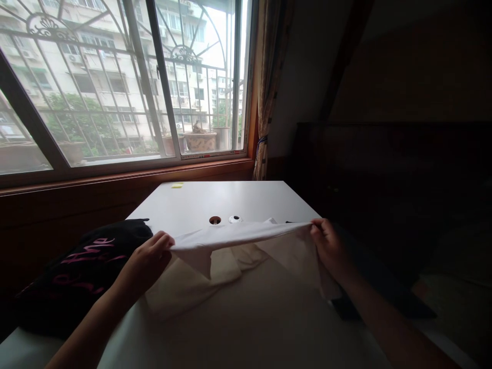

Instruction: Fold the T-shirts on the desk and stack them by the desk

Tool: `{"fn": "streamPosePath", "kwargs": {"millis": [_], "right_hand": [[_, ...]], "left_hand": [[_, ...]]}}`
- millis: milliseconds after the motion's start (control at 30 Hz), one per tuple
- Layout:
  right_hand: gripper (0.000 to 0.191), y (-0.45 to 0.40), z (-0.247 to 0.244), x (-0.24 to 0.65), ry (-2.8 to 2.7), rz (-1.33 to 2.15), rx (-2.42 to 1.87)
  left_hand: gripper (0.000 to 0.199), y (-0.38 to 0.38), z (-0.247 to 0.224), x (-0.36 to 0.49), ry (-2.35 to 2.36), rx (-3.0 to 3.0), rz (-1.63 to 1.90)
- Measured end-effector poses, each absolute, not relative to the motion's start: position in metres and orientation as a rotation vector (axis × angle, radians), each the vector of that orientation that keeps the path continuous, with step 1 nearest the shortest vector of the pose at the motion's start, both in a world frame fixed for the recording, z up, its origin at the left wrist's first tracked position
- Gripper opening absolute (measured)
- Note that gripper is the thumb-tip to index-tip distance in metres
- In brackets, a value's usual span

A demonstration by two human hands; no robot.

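A white cloth garment (238, 234) is stretched between my two hands above the table. My left hand (156, 250) has its fingers closed on the left end, and my right hand (326, 241) pinches the right end. From the upper edge a pointed flap (203, 262) hangs down near my left hand. More fabric drops below my right hand. Under the stretched edge lies shaded cream-coloured cloth (219, 271); whether it belongs to the same garment I cannot tell.
Black fabric with pink lettering (88, 266) is heaped on the left of the white table (230, 197). Toward the back are a round hole (214, 220), a small white round piece (236, 219) and a yellow sticker (177, 185). Dark flat material (407, 302) lies at right. Beyond stands a barred window (184, 82).
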State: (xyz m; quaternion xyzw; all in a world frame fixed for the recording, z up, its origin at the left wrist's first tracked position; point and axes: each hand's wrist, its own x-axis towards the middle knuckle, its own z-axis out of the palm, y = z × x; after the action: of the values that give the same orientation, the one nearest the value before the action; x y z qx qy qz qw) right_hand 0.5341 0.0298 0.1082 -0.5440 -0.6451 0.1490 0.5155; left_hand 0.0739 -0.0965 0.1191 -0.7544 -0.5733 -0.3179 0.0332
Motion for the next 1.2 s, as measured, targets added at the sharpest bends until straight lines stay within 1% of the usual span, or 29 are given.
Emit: {"fn": "streamPosePath", "kwargs": {"millis": [167, 267, 333, 400, 467, 533, 567, 600, 633, 667, 733, 800, 833, 867, 933, 1000, 1067, 1133, 1200], "right_hand": [[0.033, 0.028, 0.103, 0.524, -1.524, 0.41, -1.264], [0.037, 0.026, 0.111, 0.524, -1.451, 0.397, -1.246], [0.039, 0.023, 0.12, 0.524, -1.376, 0.368, -1.231], [0.04, 0.018, 0.129, 0.523, -1.322, 0.312, -1.197], [0.038, 0.012, 0.136, 0.521, -1.294, 0.225, -1.162], [0.036, 0.009, 0.138, 0.518, -1.274, 0.136, -1.131], [0.035, 0.008, 0.137, 0.518, -1.266, 0.101, -1.117], [0.035, 0.009, 0.135, 0.517, -1.26, 0.075, -1.107], [0.035, 0.01, 0.132, 0.517, -1.258, 0.061, -1.1], [0.036, 0.012, 0.129, 0.518, -1.259, 0.057, -1.096], [0.037, 0.016, 0.12, 0.521, -1.268, 0.071, -1.103], [0.037, 0.021, 0.11, 0.526, -1.256, 0.095, -1.125], [0.036, 0.024, 0.105, 0.529, -1.24, 0.11, -1.139], [0.035, 0.026, 0.1, 0.532, -1.219, 0.128, -1.152], [0.033, 0.032, 0.091, 0.536, -1.173, 0.165, -1.17], [0.032, 0.039, 0.081, 0.539, -1.129, 0.187, -1.172], [0.032, 0.046, 0.071, 0.541, -1.063, 0.213, -1.164], [0.033, 0.053, 0.059, 0.541, -0.977, 0.251, -1.159], [0.033, 0.058, 0.047, 0.542, -0.9, 0.29, -1.169]], "left_hand": [[0.016, -0.09, 0.116, 0.075, -1.875, -2.279, -1.209], [0.019, -0.094, 0.125, 0.073, -1.949, -2.228, -1.429], [0.024, -0.1, 0.137, 0.074, -2.057, -2.145, -1.687], [0.031, -0.108, 0.15, 0.078, -2.15, -2.003, -2.032], [0.033, -0.118, 0.161, 0.082, -2.211, -1.884, -2.342], [0.032, -0.127, 0.169, 0.085, -2.272, -1.918, -2.52], [0.031, -0.131, 0.17, 0.085, -2.304, -2.026, -2.533], [0.03, -0.134, 0.171, 0.085, -2.332, -2.189, -2.48], [0.029, -0.136, 0.17, 0.085, -2.356, -2.395, -2.353], [0.027, -0.137, 0.168, 0.084, -2.376, -2.625, -2.148], [0.028, -0.136, 0.163, 0.085, -2.398, -3.078, -1.568], [0.037, -0.131, 0.155, 0.091, -2.376, -3.459, -0.955], [0.041, -0.127, 0.149, 0.095, -2.351, -3.576, -0.747], [0.044, -0.122, 0.143, 0.101, -2.323, -3.63, -0.637], [0.04, -0.11, 0.129, 0.113, -2.239, -3.538, -0.695], [0.032, -0.095, 0.112, 0.127, -2.093, -3.285, -0.805], [0.027, -0.08, 0.096, 0.141, -1.947, -3.061, -0.794], [0.029, -0.064, 0.082, 0.157, -1.815, -2.856, -0.704], [0.039, -0.049, 0.071, 0.173, -1.715, -2.695, -0.589]]}}
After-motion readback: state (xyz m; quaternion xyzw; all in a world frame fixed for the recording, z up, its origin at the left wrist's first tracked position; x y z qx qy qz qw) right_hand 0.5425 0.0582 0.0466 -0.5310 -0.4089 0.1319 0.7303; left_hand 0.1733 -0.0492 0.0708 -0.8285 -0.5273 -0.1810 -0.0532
